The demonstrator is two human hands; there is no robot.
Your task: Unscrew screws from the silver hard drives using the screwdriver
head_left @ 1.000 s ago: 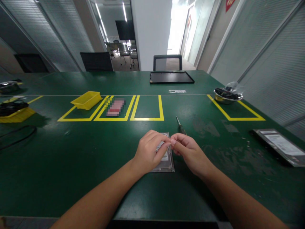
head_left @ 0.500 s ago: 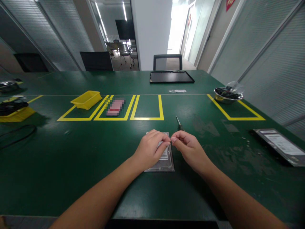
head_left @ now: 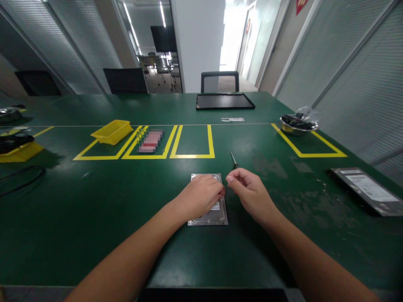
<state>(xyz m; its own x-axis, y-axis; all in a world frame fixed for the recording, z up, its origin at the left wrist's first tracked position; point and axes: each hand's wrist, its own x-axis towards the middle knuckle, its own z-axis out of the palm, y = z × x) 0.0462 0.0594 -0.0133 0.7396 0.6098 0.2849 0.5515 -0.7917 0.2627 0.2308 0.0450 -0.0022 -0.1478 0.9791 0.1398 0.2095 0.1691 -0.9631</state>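
A silver hard drive (head_left: 209,219) with a white label lies flat on the green table. Over its middle is my left hand (head_left: 201,193), fingers curled and pressed together; whatever they hold, if anything, is hidden. Just right of the drive's edge, my right hand (head_left: 247,184) makes a pinch with thumb and forefinger. Anything between those fingertips is too small to make out. Beyond the right hand a screwdriver (head_left: 233,159) points away from me, its dark handle partly hidden behind the fingers. The hands are slightly apart.
A second hard drive (head_left: 368,186) lies at the right. Farther off are a metal bowl (head_left: 297,128) of dark parts, a yellow tray (head_left: 113,132), a blurred pink item (head_left: 151,141), and a black-framed panel (head_left: 225,101). Left are another yellow tray (head_left: 22,152) and a black cable (head_left: 28,178).
My hands have drawn a little apart. The left fingers have curled downward, and the right hand has risen slightly away from the drive. The view has shifted slightly.
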